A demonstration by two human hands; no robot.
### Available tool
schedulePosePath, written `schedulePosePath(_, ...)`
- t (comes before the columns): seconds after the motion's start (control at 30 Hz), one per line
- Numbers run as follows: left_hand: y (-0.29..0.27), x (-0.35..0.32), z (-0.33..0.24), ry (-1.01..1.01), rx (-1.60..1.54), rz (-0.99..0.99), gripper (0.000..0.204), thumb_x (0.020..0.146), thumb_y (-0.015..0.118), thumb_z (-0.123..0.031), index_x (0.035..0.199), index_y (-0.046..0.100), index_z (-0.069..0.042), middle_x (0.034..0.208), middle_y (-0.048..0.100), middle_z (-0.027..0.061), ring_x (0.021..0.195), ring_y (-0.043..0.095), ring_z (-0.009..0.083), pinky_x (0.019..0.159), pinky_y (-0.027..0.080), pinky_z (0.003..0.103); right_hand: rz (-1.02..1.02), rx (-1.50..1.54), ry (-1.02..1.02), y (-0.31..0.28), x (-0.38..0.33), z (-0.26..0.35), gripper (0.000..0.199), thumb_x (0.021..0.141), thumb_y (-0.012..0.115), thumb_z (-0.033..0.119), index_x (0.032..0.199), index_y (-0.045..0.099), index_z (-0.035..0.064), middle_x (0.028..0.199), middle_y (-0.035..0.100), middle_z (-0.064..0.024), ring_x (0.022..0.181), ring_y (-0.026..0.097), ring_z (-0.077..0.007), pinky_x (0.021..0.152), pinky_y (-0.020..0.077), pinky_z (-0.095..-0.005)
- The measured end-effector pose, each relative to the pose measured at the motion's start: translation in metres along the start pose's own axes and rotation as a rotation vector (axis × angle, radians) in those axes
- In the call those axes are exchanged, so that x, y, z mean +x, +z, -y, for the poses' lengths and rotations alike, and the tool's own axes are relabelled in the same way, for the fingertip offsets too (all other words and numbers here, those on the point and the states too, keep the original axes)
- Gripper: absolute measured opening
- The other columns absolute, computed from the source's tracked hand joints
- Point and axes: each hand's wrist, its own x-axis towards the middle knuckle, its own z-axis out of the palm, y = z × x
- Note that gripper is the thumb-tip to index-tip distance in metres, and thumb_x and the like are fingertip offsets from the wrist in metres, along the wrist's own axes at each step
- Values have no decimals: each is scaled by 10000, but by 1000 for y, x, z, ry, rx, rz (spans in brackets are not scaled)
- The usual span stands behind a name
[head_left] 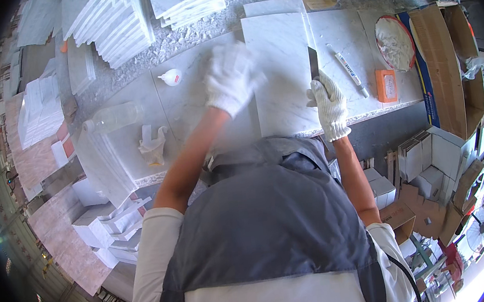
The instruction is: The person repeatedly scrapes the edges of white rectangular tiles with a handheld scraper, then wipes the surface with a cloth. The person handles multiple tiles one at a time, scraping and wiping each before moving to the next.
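A white marble tile (281,71) lies flat on the stone workbench (190,98) in front of me. My left hand (230,77), in a white knit glove and blurred by motion, rests on the tile's left part near its left edge. My right hand (329,103), also gloved, grips the handle of a flat metal scraper (313,62). Its dark blade stands against the tile's right edge. My grey vest and bare forearms fill the lower middle of the view.
On the bench lie a marker pen (347,70), an orange block (386,85), a round dish of white paste (393,43), a small white squeeze bottle (171,76), a clear plastic bottle (112,117) and a crumpled glove (153,145). Stacked tiles (116,20) sit behind; cardboard boxes (450,73) stand right.
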Motion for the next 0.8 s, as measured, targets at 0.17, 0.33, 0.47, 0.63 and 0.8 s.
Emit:
schedulePosePath(0.17,-12,-26,0,15,-16,-390,485,837,734,-372,1206,650,-68,1296,595,174,1240,546,380,1087,418,532,161,31,54,10,4,20,418,975,581,84,1387,584,20,982,675,-87,740,633,-107,597,549,-263)
schedulePosePath(0.33,33,-72,-29,440,-227,-327,404,855,698,-326,1186,680,-94,1289,606,128,1243,554,341,1082,428,503,191,-418,-367,47,34,25,410,959,598,142,1367,619,110,965,689,-156,782,669,-226,684,537,-372)
schedulePosePath(0.47,48,-75,-24,394,-263,-321,397,850,699,-303,1184,672,-88,1274,611,114,1249,547,308,1092,424,499,212,-668,-446,68,47,25,376,962,606,231,1332,639,167,969,675,-176,874,666,-375,753,531,-467)
schedulePosePath(0.63,47,-77,-22,415,-288,-378,352,857,691,-272,1156,689,-87,1253,625,112,1233,563,295,1076,442,498,225,-742,-481,73,54,27,364,965,603,236,1323,639,176,942,665,-170,851,666,-381,739,534,-486)
schedulePosePath(0.8,47,-78,-24,366,-315,-332,346,857,690,-260,1153,694,-81,1250,631,109,1221,576,286,1077,446,492,219,-796,-551,79,59,24,357,971,592,240,1321,639,187,978,678,-156,844,674,-373,720,545,-474)
